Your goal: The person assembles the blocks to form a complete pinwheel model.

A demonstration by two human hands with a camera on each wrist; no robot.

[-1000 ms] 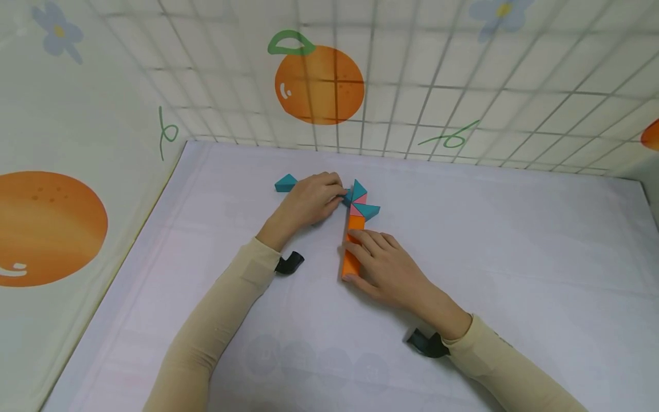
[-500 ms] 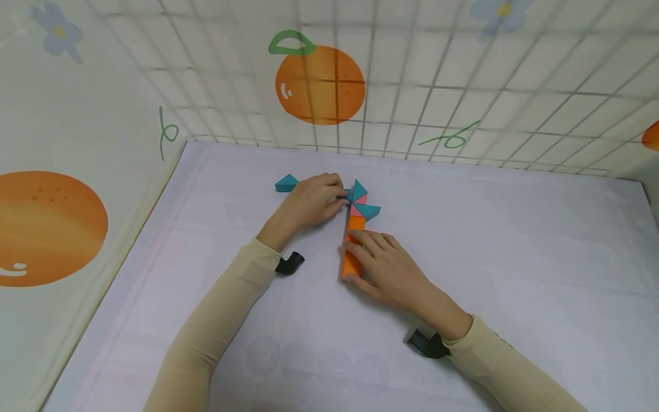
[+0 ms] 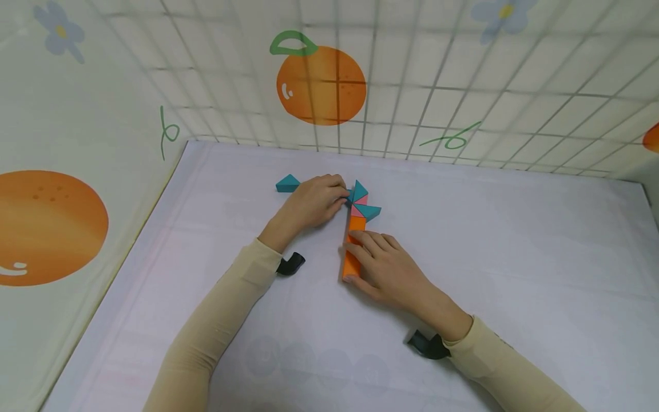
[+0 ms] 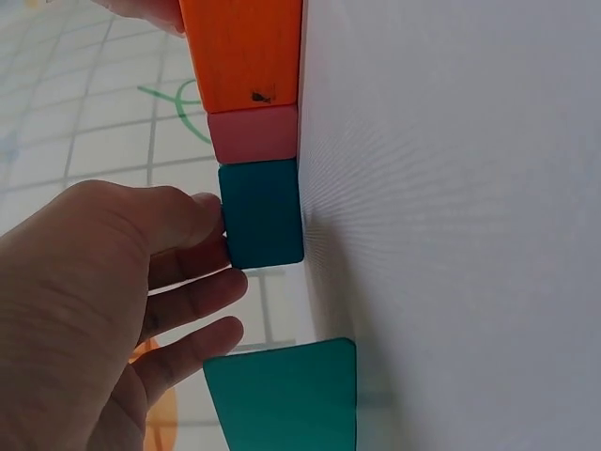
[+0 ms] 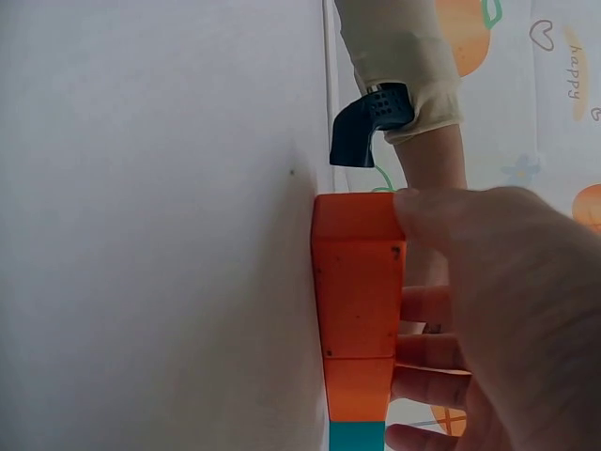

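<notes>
Teal triangular blocks point(image 3: 369, 212) and pink ones point(image 3: 362, 199) fan out like a pinwheel at the far end of a row of orange blocks point(image 3: 357, 223). At the fan's left side, my left hand point(image 3: 315, 201) pinches a teal block point(image 4: 263, 214) between thumb and fingers; in the left wrist view it lies against a pink block point(image 4: 254, 134). My right hand point(image 3: 388, 270) holds the orange row, its thumb at the near end and its fingers along the side. Left of the left hand lies another teal block point(image 3: 287, 184), partly hidden by that hand.
A white sheet point(image 3: 489, 246) covers the table, and the blocks lie flat on it. Behind stands a wall point(image 3: 401, 86) with a grid and printed oranges. Black camera mounts point(image 3: 291, 264) sit at both wrists, just above the sheet.
</notes>
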